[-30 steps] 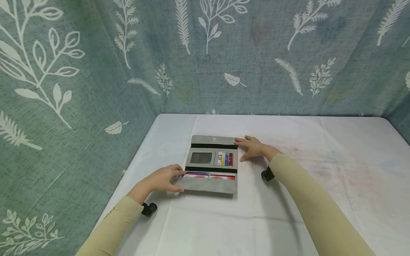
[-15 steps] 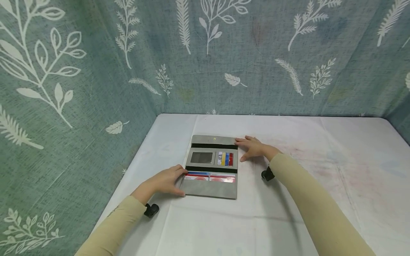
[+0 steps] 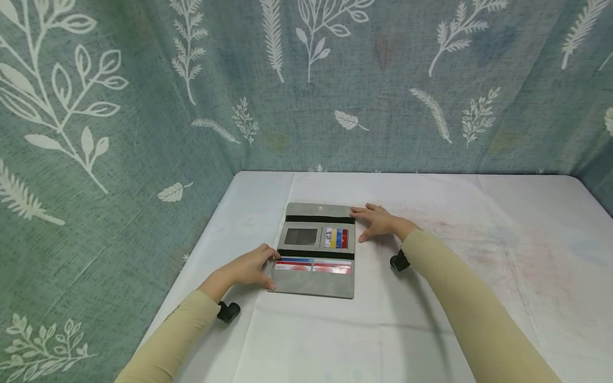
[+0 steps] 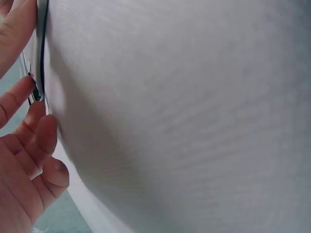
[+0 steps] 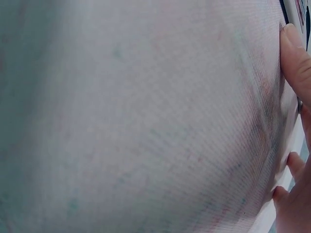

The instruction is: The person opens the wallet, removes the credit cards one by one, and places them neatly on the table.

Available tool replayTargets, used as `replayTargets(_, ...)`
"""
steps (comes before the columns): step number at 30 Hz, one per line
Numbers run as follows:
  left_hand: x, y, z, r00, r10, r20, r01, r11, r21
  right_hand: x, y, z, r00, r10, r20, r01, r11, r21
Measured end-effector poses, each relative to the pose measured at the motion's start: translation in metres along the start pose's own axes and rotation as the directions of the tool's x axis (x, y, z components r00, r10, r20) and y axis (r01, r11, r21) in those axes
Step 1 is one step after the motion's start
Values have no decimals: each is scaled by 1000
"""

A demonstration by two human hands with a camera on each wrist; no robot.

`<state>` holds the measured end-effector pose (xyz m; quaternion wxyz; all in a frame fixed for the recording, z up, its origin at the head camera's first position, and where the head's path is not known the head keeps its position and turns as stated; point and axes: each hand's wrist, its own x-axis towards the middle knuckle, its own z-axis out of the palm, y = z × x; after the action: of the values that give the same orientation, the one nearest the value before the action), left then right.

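A long grey wallet [image 3: 316,284] lies unfolded in three panels on the white table. Its middle panel has a clear window [image 3: 301,236] and a row of coloured cards [image 3: 337,238]. More red and white cards [image 3: 332,267] show in slots on the near panel. At the left edge of that panel is my left hand [image 3: 244,269], fingers and thumb spread and touching the edge. My right hand [image 3: 378,219] rests by the far right corner, its fingertips at the wallet's edge and its thumb on the cloth. Both wrist views show only part of each hand.
White cloth with faint reddish stains covers the table [image 3: 479,255]. A green-grey curtain [image 3: 383,106] with white leaf prints hangs behind it and along the left side. Each wrist carries a small black camera [image 3: 229,312].
The wallet's near panel, slightly raised a second ago, has come down flat. My left hand has moved slightly with it along the left edge. The right hand has stayed in place.
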<state>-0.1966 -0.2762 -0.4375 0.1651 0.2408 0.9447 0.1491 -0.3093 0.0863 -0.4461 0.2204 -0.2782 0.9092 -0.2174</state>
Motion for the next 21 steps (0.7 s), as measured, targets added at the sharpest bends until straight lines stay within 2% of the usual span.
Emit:
replayTargets(5, 5, -4, 0, 997, 23, -73, -20, 998, 52, -1, -1, -1, 1000, -12, -3, 12, 1000, -3)
replayTargets(9, 11, -7, -3, 994, 46, -101, -35, 994, 106, -2, 0, -1, 1000, -24, -9, 24, 1000, -12)
replayTargets(21, 33, -19, -15, 1000, -5, 28, 3, 995, 100, 2, 5, 2, 999, -47, -16, 47, 999, -24)
